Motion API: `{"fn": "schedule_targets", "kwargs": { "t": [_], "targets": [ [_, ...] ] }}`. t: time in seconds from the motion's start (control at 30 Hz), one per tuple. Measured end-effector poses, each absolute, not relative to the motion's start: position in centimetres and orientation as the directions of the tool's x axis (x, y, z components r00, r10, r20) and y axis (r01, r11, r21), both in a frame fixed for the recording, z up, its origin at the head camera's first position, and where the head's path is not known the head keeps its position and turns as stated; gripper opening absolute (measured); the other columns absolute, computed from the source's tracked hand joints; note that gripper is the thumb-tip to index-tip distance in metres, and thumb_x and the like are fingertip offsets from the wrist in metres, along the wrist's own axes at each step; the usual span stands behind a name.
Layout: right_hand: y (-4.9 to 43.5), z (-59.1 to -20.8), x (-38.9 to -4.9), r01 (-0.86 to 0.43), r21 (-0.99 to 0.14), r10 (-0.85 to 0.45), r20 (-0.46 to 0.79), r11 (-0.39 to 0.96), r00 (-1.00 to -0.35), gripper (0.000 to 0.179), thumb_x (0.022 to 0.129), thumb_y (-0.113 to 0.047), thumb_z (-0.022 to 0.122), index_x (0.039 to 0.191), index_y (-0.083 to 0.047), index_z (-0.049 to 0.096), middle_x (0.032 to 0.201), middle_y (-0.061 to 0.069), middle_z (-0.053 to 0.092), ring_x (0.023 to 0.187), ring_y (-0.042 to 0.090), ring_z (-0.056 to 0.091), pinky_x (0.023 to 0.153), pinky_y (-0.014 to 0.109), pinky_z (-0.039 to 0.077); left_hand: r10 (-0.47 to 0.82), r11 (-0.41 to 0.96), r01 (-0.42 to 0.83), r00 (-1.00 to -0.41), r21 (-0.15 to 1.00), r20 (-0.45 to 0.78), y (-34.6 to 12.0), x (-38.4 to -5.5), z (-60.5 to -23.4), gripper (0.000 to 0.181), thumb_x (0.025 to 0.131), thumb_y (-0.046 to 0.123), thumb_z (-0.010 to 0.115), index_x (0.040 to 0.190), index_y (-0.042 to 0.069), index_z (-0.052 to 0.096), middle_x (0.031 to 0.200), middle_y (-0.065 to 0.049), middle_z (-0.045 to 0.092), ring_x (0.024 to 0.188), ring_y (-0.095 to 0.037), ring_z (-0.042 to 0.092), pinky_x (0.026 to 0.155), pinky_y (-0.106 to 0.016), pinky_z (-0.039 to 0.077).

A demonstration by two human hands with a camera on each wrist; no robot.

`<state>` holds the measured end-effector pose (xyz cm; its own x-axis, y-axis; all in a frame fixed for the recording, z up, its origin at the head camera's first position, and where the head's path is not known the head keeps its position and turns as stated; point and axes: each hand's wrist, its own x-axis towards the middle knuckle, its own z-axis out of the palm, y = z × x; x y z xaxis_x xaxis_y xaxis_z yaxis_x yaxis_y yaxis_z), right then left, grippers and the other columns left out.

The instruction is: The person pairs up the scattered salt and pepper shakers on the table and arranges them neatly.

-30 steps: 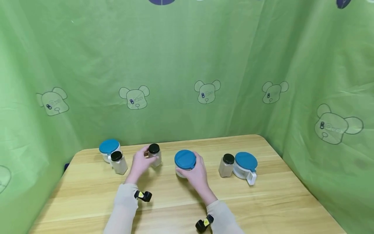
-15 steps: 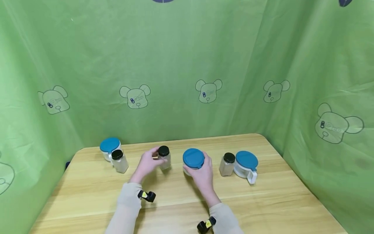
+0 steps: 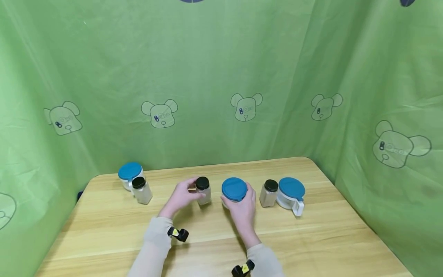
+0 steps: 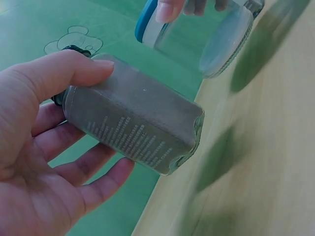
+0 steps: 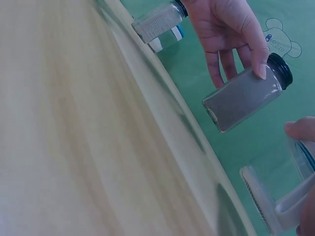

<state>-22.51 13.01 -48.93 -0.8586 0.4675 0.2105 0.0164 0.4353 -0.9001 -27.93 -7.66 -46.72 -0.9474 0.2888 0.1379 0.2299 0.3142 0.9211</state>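
My left hand pinches a square glass spice jar with a black lid, thumb on one side and fingers on the other. In the left wrist view this spice jar has printed text on its side and hangs tilted, its base clear of the table. Just right of it, my right hand grips a clear seasoning pot with a round blue lid. The right wrist view shows the pot's handle and base, also off the table, partly hidden by the fingers.
At the back left, a black-lidded jar stands before a blue-lidded pot. Close on the right side stand another black-lidded jar and a blue-lidded pot with a white handle. A green curtain backs the wooden table.
My left hand has carried the spice jar to the right and slightly nearer. My right hand has shifted right with the blue-lidded pot. The other jars and pots stay in place.
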Motion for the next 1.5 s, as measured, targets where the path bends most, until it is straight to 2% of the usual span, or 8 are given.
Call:
{"fn": "schedule_targets", "kwargs": {
  "t": [0.53,0.77,0.9,1.2,1.5],
  "targets": [
    [13.1,-50.3,-22.0,0.016,-0.893,0.539,0.257,0.45,-0.802,0.099,0.062,-0.034,0.092,0.141,-0.007,0.039,0.136,0.016,0.046,0.128,0.036,0.046,0.108,0.055,0.04,0.413,0.306,0.313,-0.895,0.899,0.171,-6.2,-27.6,-47.8,0.062,0.081,0.013,0.076,0.137,0.002,0.052,0.131,-0.018,0.062,0.114,-0.035,0.063,0.1,-0.045,0.051],
    [13.1,-50.5,-22.0,0.034,-0.897,0.544,0.237,0.441,-0.805,0.101,0.063,-0.034,0.092,0.143,-0.006,0.037,0.138,0.017,0.045,0.129,0.036,0.045,0.108,0.055,0.039,0.446,0.3,0.298,-0.883,0.906,0.143,-5.9,-26.3,-45.9,0.062,0.083,0.005,0.072,0.139,-0.006,0.047,0.134,-0.026,0.057,0.117,-0.043,0.059,0.103,-0.052,0.048],
    [13.1,-50.5,-22.0,0.043,-0.895,0.544,0.231,0.444,-0.807,0.1,0.063,-0.034,0.091,0.143,-0.006,0.037,0.138,0.018,0.045,0.129,0.037,0.045,0.108,0.055,0.038,0.436,0.297,0.302,-0.887,0.906,0.153,-5.9,-27.2,-47.5,0.063,0.082,0.009,0.074,0.139,-0.003,0.048,0.133,-0.023,0.059,0.116,-0.04,0.06,0.102,-0.05,0.049],
    [13.0,-50.6,-22.0,0.05,-0.897,0.544,0.222,0.44,-0.809,0.1,0.064,-0.033,0.091,0.143,-0.005,0.036,0.138,0.019,0.044,0.129,0.037,0.044,0.109,0.055,0.037,0.452,0.288,0.306,-0.879,0.908,0.153,-5.9,-27.3,-47.7,0.06,0.08,0.011,0.076,0.136,0.004,0.054,0.13,-0.015,0.063,0.117,-0.033,0.061,0.102,-0.046,0.05],
    [12.7,-50.5,-21.9,0.038,-0.901,0.549,0.23,0.433,-0.804,0.099,0.066,-0.031,0.091,0.143,-0.003,0.035,0.138,0.021,0.042,0.129,0.039,0.042,0.109,0.056,0.036,0.495,0.264,0.312,-0.856,0.913,0.149,-5.9,-27.4,-48.0,0.057,0.083,0.012,0.074,0.136,0.003,0.054,0.131,-0.017,0.062,0.119,-0.035,0.06,0.103,-0.046,0.049]
  ]
}}
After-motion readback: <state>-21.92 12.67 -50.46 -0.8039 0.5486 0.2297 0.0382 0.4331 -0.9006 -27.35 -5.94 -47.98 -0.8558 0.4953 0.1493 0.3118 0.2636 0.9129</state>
